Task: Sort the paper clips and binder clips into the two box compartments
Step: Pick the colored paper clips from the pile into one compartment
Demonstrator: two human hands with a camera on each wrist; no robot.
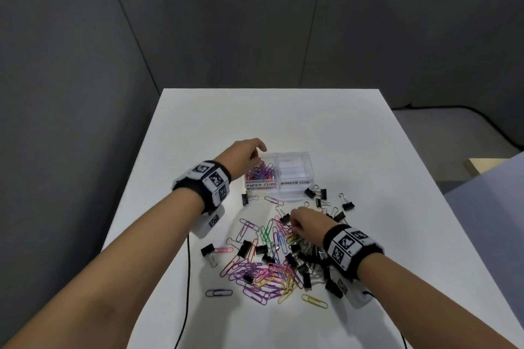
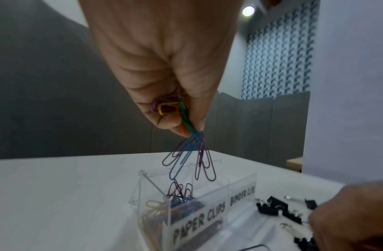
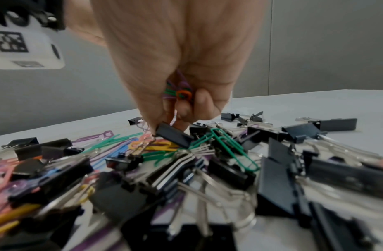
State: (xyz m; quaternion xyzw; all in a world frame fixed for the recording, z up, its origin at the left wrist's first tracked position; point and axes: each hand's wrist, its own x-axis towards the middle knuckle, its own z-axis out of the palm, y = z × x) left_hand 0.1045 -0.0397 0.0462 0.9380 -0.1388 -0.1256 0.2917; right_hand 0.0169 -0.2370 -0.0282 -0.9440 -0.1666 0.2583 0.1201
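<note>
Left hand (image 2: 164,71) at 11 o'clock of the pile, hovering over the clear box (image 1: 279,176), directly above the compartment labelled PAPER CLIPS (image 1: 260,171). Fingertips pinch a bunch of paper clips (image 2: 189,156): purple, blue, green, one yellow tucked in the palm; the lower ends dangle just above the clips already in that compartment. Grip narrow, pinching the bunch.

How to do it well, as I judge it: lower the hand a bit more so the hanging ends are inside the walls, then let go all at once. The clips look hooked together, so a small shake may be needed or one will ride back out on a finger. Keep clear of the divider; the BINDER CLIPS compartment (image 1: 295,168) at 3 o'clock of the hand looks empty and should stay free of paper clips.

Centre: mixed pile (image 1: 272,258) on the white table (image 1: 226,116), at 6 o'clock of the box, coloured paper clips tangled with black binder clips (image 1: 316,193).

Right hand (image 3: 181,68) at the pile's 1 o'clock edge, fingers curled round several paper clips (green, purple, orange) in the palm, fingertips down beside a black binder clip (image 3: 174,135). Cannot tell whether it touches that clip. It should pull only wire clips free, lifting slowly so binder handles don't snag along.
</note>
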